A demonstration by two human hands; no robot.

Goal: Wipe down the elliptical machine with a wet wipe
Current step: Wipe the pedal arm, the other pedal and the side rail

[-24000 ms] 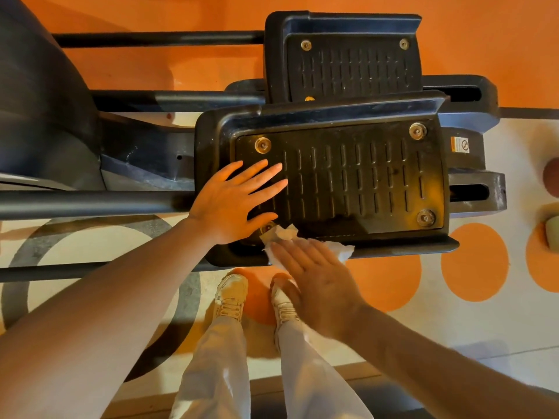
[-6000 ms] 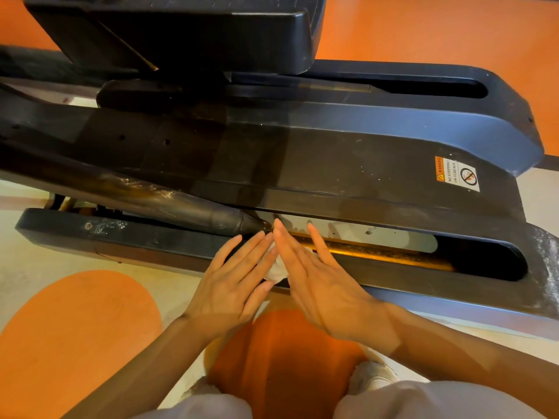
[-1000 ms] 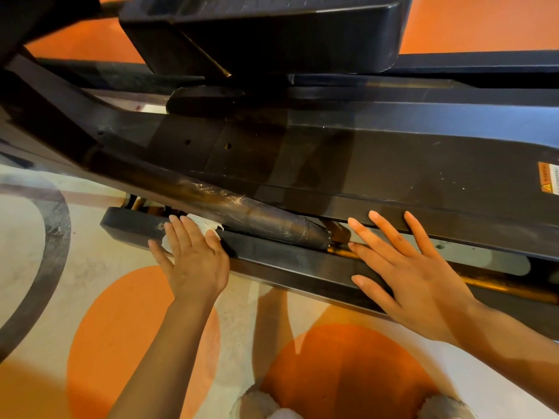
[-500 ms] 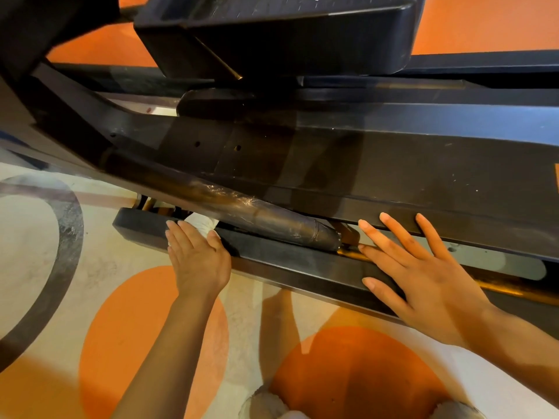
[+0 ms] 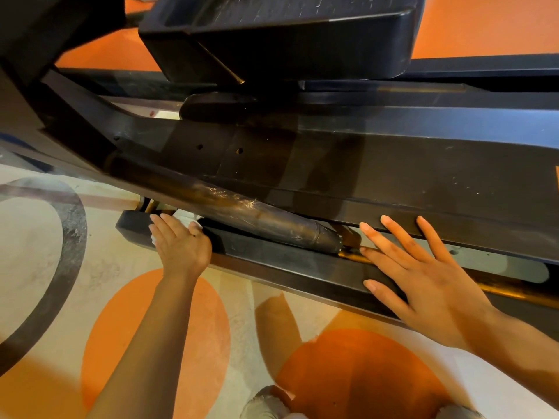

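The left hand (image 5: 181, 243) presses the wet wipe (image 5: 188, 218) flat onto the far left end of the elliptical machine's lower rail (image 5: 272, 261), fingers fairly straight over it, only white edges showing. The right hand (image 5: 423, 276) lies spread and empty further right on the same rail, bracing. To do this stroke well, I would keep the palm flat and even — working around the rail's rounded end cap, then under the dusty tube (image 5: 257, 216) — near the orange-spotted floor (image 5: 157, 328).
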